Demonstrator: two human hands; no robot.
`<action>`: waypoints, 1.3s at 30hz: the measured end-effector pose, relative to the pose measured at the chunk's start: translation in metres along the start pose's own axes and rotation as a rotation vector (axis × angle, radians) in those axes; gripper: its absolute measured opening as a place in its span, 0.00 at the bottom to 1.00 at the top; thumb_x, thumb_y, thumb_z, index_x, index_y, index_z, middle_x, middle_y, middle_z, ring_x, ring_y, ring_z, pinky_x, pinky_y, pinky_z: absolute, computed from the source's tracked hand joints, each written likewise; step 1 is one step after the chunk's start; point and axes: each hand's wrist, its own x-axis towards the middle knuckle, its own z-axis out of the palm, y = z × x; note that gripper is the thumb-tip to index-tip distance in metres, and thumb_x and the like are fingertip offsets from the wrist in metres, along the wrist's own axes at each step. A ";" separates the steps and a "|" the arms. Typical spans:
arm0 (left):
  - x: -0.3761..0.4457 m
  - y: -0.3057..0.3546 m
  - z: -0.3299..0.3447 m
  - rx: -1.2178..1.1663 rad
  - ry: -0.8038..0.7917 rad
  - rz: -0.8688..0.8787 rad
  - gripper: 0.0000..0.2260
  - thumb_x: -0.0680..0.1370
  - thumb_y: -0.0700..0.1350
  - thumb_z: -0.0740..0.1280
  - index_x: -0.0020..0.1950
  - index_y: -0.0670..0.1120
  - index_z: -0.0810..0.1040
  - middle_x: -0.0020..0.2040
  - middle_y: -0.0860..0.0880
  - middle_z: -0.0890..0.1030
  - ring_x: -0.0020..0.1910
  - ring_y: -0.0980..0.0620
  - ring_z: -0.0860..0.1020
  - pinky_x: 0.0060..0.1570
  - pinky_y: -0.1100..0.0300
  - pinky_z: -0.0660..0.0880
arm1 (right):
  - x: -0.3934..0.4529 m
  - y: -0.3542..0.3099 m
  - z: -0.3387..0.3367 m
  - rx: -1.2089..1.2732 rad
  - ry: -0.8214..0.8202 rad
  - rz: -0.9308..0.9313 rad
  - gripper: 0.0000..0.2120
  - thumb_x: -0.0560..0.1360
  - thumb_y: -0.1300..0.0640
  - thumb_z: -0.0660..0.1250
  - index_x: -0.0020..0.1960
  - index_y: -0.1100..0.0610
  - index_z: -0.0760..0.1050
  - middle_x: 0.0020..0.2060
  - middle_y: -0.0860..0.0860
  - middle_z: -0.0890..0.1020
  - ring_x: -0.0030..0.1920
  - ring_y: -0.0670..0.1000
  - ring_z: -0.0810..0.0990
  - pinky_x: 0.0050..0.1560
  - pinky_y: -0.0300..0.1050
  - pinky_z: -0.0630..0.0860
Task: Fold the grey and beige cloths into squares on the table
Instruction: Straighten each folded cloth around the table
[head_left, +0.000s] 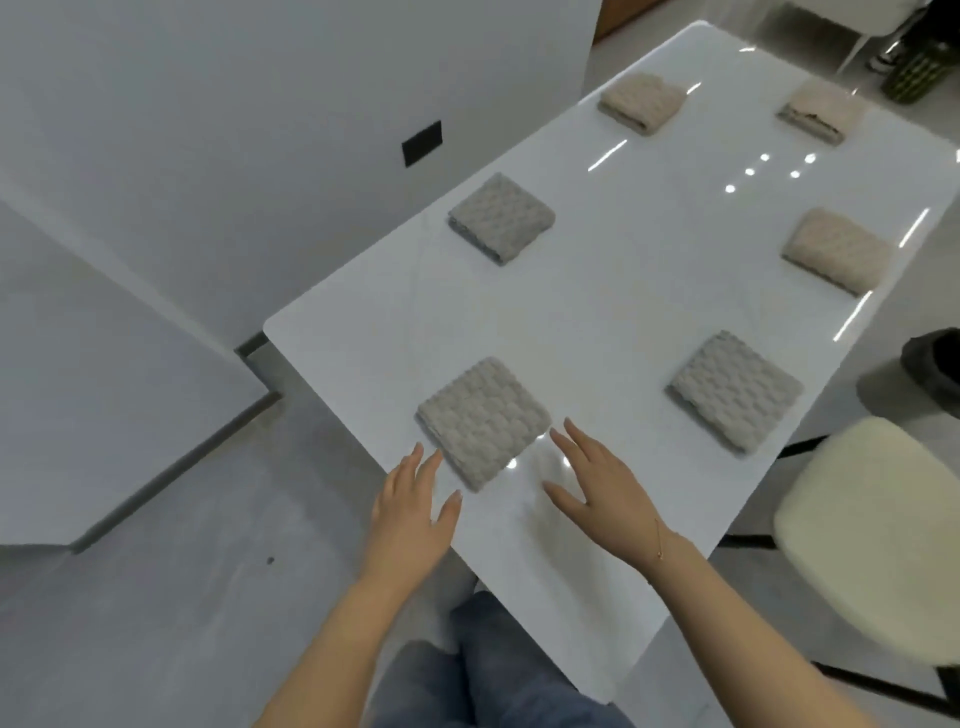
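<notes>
The left hand (413, 506) and right hand (597, 486) hover over the near edge of the glossy white rectangular table (597, 312), fingers spread and straight, holding nothing. Between and just beyond their fingertips lies a grey waffle-textured cloth folded into a square (483, 421), apparently untouched. To its right, well apart, sits a second grey folded square cloth (737, 389). Farther along lie a third grey folded cloth (501, 218) on the left and a beige folded cloth (836, 249) on the right. At the far end rest two more beige folded cloths (641, 101) (815, 111). A cream cushioned chair (872, 535) stands beside the table's right side.
</notes>
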 end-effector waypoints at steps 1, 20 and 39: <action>0.008 0.001 -0.001 -0.079 -0.016 -0.012 0.24 0.81 0.52 0.57 0.77 0.52 0.55 0.77 0.52 0.54 0.76 0.53 0.51 0.73 0.57 0.50 | 0.004 0.001 0.000 0.014 0.004 0.016 0.30 0.80 0.44 0.56 0.77 0.51 0.51 0.77 0.48 0.50 0.76 0.47 0.53 0.73 0.39 0.51; 0.147 -0.022 -0.031 -0.912 -0.656 -0.892 0.22 0.78 0.49 0.67 0.68 0.40 0.71 0.67 0.42 0.73 0.58 0.49 0.74 0.59 0.57 0.69 | 0.131 -0.029 0.017 0.501 0.130 0.585 0.22 0.76 0.50 0.65 0.68 0.55 0.69 0.60 0.49 0.71 0.62 0.50 0.71 0.61 0.40 0.67; 0.218 -0.024 -0.060 -0.256 -0.649 -0.162 0.12 0.78 0.51 0.66 0.56 0.45 0.72 0.51 0.47 0.78 0.49 0.51 0.78 0.44 0.61 0.76 | 0.085 -0.096 0.081 1.359 0.425 1.092 0.10 0.71 0.55 0.73 0.42 0.58 0.73 0.39 0.50 0.79 0.38 0.46 0.78 0.34 0.31 0.72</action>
